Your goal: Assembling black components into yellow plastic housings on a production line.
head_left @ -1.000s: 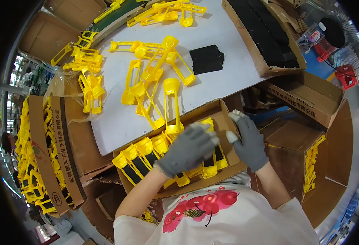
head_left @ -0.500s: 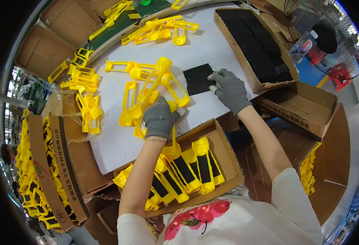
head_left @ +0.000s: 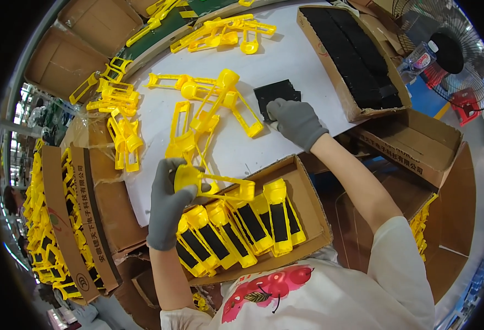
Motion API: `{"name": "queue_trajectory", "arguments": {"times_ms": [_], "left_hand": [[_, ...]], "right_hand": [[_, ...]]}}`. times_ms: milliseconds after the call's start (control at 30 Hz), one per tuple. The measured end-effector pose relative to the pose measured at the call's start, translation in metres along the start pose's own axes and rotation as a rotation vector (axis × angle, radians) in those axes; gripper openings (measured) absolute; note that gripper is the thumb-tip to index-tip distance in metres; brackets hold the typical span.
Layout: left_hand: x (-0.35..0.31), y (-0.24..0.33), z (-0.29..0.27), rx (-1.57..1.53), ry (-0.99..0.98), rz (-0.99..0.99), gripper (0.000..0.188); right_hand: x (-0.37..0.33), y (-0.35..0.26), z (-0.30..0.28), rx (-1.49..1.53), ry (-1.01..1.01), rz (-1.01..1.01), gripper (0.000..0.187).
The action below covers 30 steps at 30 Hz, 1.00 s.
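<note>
Left hand: your gloved fingers grip a yellow plastic frame above the open box.
Right hand: rests on black pads on the tabletop.

Gloves: grey knit cloth, matt. Frames: glossy yellow plastic, smooth. Pads: black, matt, foam-like. Boxes: brown corrugated cardboard, matt. Table: white, smooth, matt.
</note>
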<state>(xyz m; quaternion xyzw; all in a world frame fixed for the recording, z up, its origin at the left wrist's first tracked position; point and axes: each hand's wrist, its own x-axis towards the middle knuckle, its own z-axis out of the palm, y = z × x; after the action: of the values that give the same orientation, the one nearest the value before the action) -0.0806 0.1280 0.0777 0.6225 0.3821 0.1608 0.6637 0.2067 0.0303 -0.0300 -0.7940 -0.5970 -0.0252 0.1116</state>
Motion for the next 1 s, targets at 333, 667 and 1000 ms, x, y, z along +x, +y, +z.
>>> {"name": "queue_trajectory", "arguments": {"times_ms": [333,667,1000], "left_hand": [[-0.058,-0.078,0.005,-0.279,0.150,-0.090,0.027],[-0.076,-0.073,0.032,-0.499,0.000,-0.162,0.027],[-0.077,-0.063,0.044,-0.463,-0.003,-0.209,0.024]], "right_hand": [[-0.091,-0.067,-0.107,1.312,0.235,0.326,0.015],[-0.132,-0.113,-0.086,0.987,-0.102,0.215,0.018],[-0.134,-0.120,-0.093,0.725,-0.062,0.161,0.018]]}}
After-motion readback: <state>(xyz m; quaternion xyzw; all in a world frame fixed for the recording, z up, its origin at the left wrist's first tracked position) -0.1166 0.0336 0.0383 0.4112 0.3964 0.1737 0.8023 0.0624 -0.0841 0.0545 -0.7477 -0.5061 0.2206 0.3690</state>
